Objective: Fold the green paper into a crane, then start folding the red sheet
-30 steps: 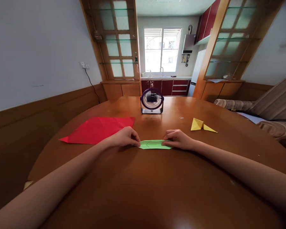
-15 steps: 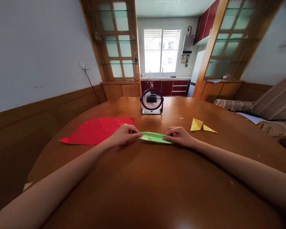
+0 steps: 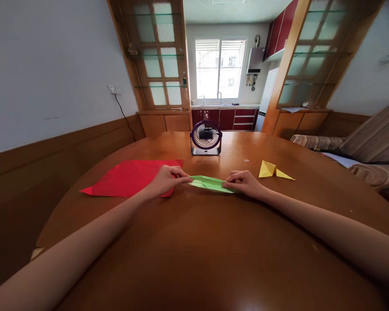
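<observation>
Folded green paper strip point(image 3: 210, 184) lies just in front of a small desk fan point(image 3: 206, 137), pinched at each end: left hand point(image 3: 166, 180) & right hand point(image 3: 245, 183), fingertips closed on it, likely keeping it taut. Red sheet point(image 3: 129, 176) left of fan, yellow folded piece point(image 3: 274, 170) right. Round wooden table point(image 3: 214, 250); kitchen w/ window point(image 3: 219, 68) beyond fan.
</observation>
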`<state>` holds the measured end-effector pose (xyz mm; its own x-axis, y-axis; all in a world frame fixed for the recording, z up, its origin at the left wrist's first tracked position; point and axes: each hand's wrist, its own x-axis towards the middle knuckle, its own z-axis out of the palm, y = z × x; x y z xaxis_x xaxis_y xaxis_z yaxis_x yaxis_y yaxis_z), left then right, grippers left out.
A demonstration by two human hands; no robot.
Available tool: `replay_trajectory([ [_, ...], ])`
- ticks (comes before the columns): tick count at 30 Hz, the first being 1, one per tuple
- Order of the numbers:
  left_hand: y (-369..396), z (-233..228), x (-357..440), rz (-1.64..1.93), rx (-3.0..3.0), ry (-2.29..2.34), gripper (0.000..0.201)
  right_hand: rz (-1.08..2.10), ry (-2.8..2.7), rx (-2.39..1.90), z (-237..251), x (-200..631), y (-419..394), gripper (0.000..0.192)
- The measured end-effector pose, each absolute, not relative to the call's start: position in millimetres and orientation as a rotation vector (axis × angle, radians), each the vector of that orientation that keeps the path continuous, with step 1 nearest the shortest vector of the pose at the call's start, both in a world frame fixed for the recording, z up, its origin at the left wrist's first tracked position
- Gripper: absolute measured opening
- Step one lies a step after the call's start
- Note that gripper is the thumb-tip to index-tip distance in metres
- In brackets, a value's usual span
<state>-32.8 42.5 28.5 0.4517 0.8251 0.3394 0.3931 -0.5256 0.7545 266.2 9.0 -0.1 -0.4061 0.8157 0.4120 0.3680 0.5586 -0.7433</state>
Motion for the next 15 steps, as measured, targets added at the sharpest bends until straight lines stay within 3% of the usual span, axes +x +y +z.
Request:
replay_trajectory([
  [15, 45.9, 30.3, -36.5, 0.912, 1.892, 1.001, 0.022, 0.742, -1.993, -0.939, -3.4, 268.9, 12.7, 0.036],
])
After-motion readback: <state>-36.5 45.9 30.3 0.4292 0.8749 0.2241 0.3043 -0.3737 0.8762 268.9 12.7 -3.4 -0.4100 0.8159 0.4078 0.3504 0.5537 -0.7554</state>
